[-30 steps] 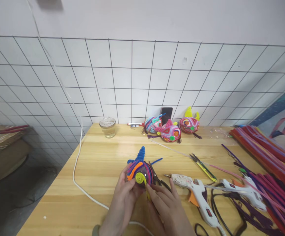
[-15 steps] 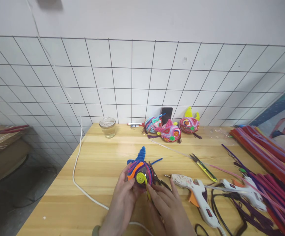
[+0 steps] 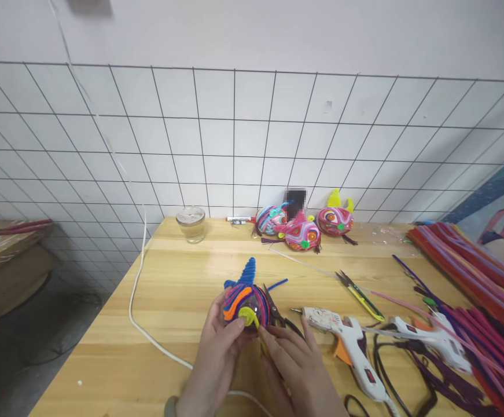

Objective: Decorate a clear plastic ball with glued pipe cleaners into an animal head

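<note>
A head-worn camera looks down on a pale wooden table [image 3: 182, 289] set against a white wall covered by a black wire grid [image 3: 234, 145]; 2 bare hands meet near the bottom centre of the view; the left hand [image 3: 217, 359] curls around the left side of a round pipe-cleaner ornament [image 3: 246, 302], its thumb pressed on a yellow spiral at the front; the right hand [image 3: 297, 362] reaches in from the right with fingers half bent, its fingertips touching the ornament's lower right edge beside the spiral, where it pinches a yellow strand.

The ornament sits low over the table's near middle, striped in purple, orange and blue, with a blue cone sticking up from its top; dark scissors [image 3: 280, 315] lie just behind it to the right.

Right of the hands lie a white glue gun [image 3: 349, 341] and, further right, a second glue gun [image 3: 429, 341]; yellow-handled snips [image 3: 360, 295] lie beyond them; a long heap of red and purple pipe cleaners [image 3: 473, 278] fills the table's right edge.

At the back stand a glass jar [image 3: 191, 225] and 3 finished ornaments [image 3: 304, 231] in a row; a white cable [image 3: 141, 289] runs down the table's left side.
</note>
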The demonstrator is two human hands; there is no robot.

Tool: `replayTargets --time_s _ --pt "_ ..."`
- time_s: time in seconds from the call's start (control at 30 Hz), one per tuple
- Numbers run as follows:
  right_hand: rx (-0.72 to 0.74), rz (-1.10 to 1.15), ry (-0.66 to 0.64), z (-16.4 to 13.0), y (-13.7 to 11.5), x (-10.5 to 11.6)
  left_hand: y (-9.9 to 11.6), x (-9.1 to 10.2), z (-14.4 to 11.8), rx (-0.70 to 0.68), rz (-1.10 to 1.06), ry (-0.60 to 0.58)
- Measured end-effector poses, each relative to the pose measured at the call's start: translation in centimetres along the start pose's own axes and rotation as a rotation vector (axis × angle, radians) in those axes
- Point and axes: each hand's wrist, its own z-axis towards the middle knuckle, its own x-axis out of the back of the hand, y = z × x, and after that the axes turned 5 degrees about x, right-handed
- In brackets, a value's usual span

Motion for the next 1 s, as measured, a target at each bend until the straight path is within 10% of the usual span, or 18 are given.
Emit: replayTargets --time_s 1.0 --pt "0.048 0.037 -0.173 -0.05 0.58 0.48 -0.11 0.12 -0.08 -0.026 -0.012 -0.042"
